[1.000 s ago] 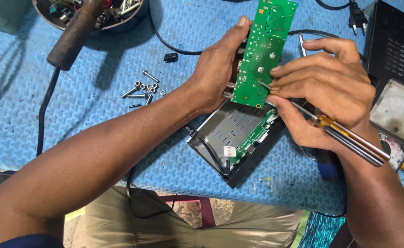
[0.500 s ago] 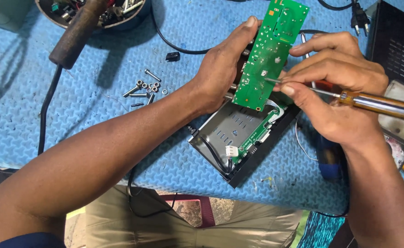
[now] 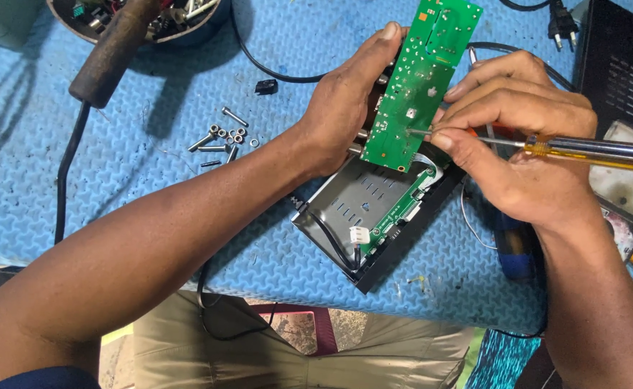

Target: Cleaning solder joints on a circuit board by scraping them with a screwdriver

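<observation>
We are taking the green circuit board (image 3: pixel 419 86) as our landmark. Far to its left, a dark-handled soldering iron (image 3: pixel 111 54) is lying on the blue foam mat (image 3: pixel 115 187), and loose screws (image 3: pixel 223 137) are sitting between iron and board. Our left hand (image 3: pixel 349 101) is closing round the board's left edge, thumb in front and fingers hidden behind, holding it tilted upright above the open black case (image 3: pixel 374 216). Just right of the board, our right hand (image 3: pixel 518 158) is pinching a yellow-handled screwdriver (image 3: pixel 547 148), with its tip touching the solder side. We are judging the board light, stiff and fragile, prickly with solder points, so it is best gripped by its bare edges. Farther right, a black box (image 3: pixel 612 57) is standing.
</observation>
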